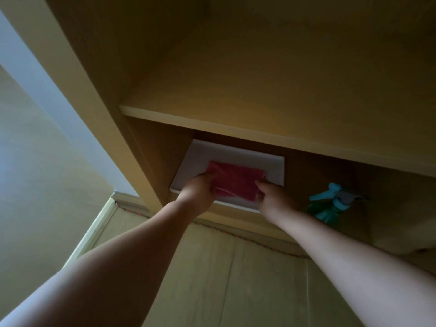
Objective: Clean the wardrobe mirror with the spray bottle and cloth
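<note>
A folded pink-red cloth (233, 182) lies on a flat white box (271, 168) on the lower shelf of a wooden wardrobe. My left hand (200, 192) grips the cloth's left edge, fingers curled over it. At the cloth's right edge my right hand (271, 197) pinches the fabric. A teal spray bottle (330, 206) with a light blue trigger head stands on the same shelf, to the right of my right hand and apart from it. No mirror shows in this view.
A wooden shelf board (236, 126) runs just above the box and hands. The wardrobe's left side panel (132, 147) stands close to the box. Below are a wood-pattern floor (212, 279) and a pale wall (35, 138) at left.
</note>
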A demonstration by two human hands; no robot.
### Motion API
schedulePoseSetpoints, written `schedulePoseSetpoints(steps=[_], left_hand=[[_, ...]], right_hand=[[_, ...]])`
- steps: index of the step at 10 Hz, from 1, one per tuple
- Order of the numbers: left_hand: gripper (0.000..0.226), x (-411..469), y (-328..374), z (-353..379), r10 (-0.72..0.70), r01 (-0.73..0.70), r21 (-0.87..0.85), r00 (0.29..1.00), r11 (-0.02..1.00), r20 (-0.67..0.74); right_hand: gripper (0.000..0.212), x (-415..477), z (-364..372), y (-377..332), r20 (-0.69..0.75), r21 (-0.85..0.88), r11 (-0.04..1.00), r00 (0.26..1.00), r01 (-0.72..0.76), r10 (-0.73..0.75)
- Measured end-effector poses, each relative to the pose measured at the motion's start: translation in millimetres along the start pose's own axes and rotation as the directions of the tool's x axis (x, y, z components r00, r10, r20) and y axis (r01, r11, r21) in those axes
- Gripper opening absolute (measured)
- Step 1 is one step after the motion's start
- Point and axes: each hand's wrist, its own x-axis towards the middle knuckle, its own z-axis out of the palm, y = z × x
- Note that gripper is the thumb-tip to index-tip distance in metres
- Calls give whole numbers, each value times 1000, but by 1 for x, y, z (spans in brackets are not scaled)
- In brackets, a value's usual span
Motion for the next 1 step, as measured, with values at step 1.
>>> schedulePoseSetpoints(steps=[1], left_hand=[[40,-33,14,-22,-13,13,15,1000,1000,4]], right_hand=[[58,-31,-8,-15,51,55,999,999,3,-6]])
